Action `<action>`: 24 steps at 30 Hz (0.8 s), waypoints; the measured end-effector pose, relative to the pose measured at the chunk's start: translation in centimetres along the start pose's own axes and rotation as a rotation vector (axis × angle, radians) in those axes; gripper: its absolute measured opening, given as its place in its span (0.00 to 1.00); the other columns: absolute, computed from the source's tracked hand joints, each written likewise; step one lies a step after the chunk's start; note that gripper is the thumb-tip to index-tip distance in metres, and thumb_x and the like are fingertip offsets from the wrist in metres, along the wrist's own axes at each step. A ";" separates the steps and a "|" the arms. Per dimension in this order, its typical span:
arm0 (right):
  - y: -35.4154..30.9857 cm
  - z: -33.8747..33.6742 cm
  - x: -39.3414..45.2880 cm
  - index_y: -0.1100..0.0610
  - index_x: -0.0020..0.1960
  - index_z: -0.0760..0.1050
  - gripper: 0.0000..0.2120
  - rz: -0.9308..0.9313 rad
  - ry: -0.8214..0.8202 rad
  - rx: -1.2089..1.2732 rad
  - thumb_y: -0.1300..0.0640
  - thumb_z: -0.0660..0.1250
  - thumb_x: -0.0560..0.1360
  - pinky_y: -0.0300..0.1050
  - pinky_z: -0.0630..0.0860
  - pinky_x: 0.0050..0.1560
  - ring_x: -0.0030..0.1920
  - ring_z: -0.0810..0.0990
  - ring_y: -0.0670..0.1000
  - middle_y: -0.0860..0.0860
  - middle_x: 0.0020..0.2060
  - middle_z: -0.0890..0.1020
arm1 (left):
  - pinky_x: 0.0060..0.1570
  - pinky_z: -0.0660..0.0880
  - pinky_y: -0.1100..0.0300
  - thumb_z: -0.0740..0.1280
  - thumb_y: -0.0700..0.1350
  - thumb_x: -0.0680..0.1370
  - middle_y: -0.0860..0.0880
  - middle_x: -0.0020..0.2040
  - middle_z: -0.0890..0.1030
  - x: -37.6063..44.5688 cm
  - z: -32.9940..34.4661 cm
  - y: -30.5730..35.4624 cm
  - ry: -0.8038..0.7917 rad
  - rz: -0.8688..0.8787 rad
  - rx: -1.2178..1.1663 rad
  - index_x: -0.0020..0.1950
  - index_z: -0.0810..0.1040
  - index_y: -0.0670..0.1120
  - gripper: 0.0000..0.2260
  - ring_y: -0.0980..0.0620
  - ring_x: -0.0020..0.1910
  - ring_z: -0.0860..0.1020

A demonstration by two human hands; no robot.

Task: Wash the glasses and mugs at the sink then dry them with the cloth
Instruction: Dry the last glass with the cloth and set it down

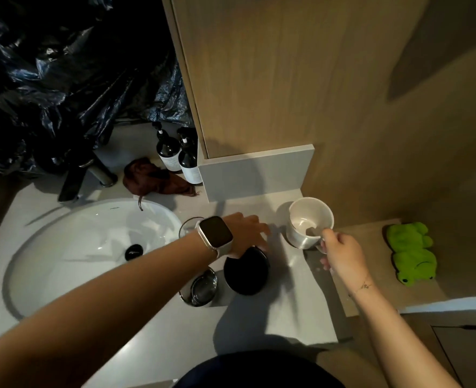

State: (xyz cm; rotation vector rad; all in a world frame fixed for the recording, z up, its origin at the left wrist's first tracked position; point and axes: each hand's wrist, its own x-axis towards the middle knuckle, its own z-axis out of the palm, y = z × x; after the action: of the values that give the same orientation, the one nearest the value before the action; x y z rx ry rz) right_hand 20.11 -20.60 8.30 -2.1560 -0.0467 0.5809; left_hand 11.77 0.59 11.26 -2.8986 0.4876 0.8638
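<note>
A white mug (309, 219) stands on the grey counter right of the sink; my right hand (341, 254) grips its handle. My left hand (248, 231), with a watch on the wrist, reaches over a black mug (246, 271), fingers spread and touching its far rim. A clear glass (186, 228) stands behind that wrist, partly hidden. Another clear glass (200, 287) stands in front of it, left of the black mug. A brown cloth (153, 177) lies crumpled behind the white sink basin (63, 219).
A dark tap (74, 180) stands behind the basin. Two dark pump bottles (179, 155) stand beside a wooden cabinet (287, 79). A green frog toy (411, 253) lies on a lower ledge at the right. Black plastic sheeting (49, 65) fills the back left.
</note>
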 end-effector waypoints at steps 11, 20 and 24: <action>1.4 -1.2 0.9 0.61 0.33 0.71 0.18 0.023 -0.076 0.082 0.52 0.59 0.79 0.45 0.73 0.35 0.30 0.75 0.55 0.58 0.28 0.75 | 0.61 0.70 0.56 0.69 0.49 0.78 0.51 0.65 0.76 -1.2 1.3 -1.5 -0.035 -0.158 -0.228 0.57 0.82 0.51 0.09 0.48 0.66 0.72; 1.6 -1.2 1.1 0.61 0.33 0.72 0.18 0.006 -0.094 0.077 0.52 0.59 0.78 0.49 0.70 0.37 0.33 0.73 0.57 0.58 0.30 0.75 | 0.50 0.66 0.64 0.67 0.51 0.80 0.47 0.56 0.81 -4.0 1.2 3.7 -0.009 -0.239 -0.664 0.58 0.80 0.44 0.12 0.56 0.52 0.76; 1.4 -1.2 1.0 0.63 0.38 0.73 0.17 0.021 -0.110 0.135 0.54 0.59 0.80 0.44 0.69 0.31 0.29 0.72 0.52 0.57 0.30 0.75 | 0.41 0.68 0.65 0.66 0.45 0.81 0.47 0.40 0.79 -4.6 3.2 5.5 0.205 -0.254 -0.971 0.42 0.75 0.46 0.08 0.61 0.33 0.72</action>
State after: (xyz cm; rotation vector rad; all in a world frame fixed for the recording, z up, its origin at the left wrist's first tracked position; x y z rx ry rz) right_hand 21.24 -22.14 7.44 -1.9947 -0.0435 0.6951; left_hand 4.66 -2.77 11.20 -3.7936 -0.4412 0.9473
